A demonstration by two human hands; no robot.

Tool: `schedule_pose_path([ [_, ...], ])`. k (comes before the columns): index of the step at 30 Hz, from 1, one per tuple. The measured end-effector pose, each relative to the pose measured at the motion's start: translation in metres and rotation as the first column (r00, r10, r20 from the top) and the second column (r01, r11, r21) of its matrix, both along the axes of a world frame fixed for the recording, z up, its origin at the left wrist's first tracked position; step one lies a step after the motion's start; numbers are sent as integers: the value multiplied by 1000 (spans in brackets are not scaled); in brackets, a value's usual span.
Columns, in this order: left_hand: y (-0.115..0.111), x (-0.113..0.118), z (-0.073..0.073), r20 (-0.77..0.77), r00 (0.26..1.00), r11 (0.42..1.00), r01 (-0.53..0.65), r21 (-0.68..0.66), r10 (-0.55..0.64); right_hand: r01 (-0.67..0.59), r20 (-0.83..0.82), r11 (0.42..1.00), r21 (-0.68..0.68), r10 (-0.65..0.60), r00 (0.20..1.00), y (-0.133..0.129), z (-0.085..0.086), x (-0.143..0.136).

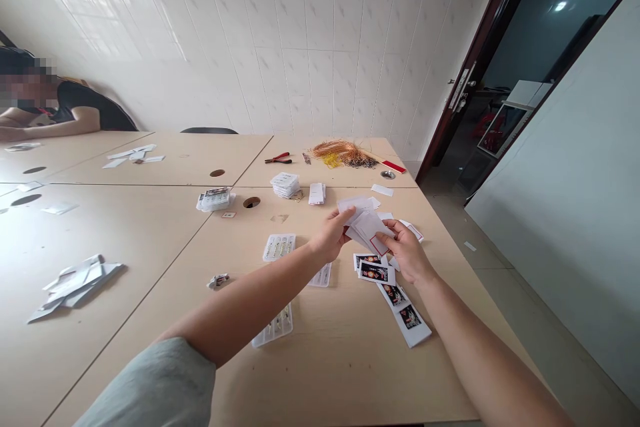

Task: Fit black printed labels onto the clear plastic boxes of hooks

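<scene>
Both my hands hold a fanned bunch of white paper cards (364, 227) above the table's right side. My left hand (333, 233) pinches the bunch at its left, thumb on top. The fingers of my right hand (407, 253) close on its lower right corner, where a red-bordered label shows. Just below lie black printed cards (376, 272) on white backing, and a longer strip (411, 320) with similar prints. Under and beside my left forearm are clear plastic boxes (279, 247) with small lures or similar pieces in rows; the forearm partly hides them.
Red-handled pliers (278, 158) and a bundle of orange wire-like strands (340, 150) lie at the far edge. Stacked clear boxes (285, 185), a small card stack (317, 193) and folded white papers (80, 283) are on the table. A person (60, 107) sits at far left.
</scene>
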State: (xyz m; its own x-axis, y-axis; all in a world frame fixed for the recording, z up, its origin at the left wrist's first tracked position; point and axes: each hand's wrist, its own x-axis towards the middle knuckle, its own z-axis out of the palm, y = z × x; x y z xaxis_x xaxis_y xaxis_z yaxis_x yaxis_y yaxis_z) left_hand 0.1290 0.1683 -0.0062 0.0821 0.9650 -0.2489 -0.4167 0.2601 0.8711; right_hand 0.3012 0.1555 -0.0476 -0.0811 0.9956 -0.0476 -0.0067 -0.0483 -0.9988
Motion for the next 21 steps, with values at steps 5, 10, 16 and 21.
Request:
schedule_pose_path([
  [5, 5, -9, 1, -64, 997, 999, 33, -6, -33, -15, 149, 995, 103, 0, 989, 2, 3, 9],
  [10, 5, -14, 1, -125, 984, 992, 130, -5, -129, -77, 320, 978, 194, 11, 947, 2, 5, 15],
  [16, 7, -19, -7, -182, 972, 986, 159, 55, -147, -137, 458, 923, 360, -47, 888, 1, 0, 12],
  [21, 12, -29, -11, -256, 947, 967, 226, 113, -192, -149, 503, 853, 499, -146, 852, 7, -12, 0],
])
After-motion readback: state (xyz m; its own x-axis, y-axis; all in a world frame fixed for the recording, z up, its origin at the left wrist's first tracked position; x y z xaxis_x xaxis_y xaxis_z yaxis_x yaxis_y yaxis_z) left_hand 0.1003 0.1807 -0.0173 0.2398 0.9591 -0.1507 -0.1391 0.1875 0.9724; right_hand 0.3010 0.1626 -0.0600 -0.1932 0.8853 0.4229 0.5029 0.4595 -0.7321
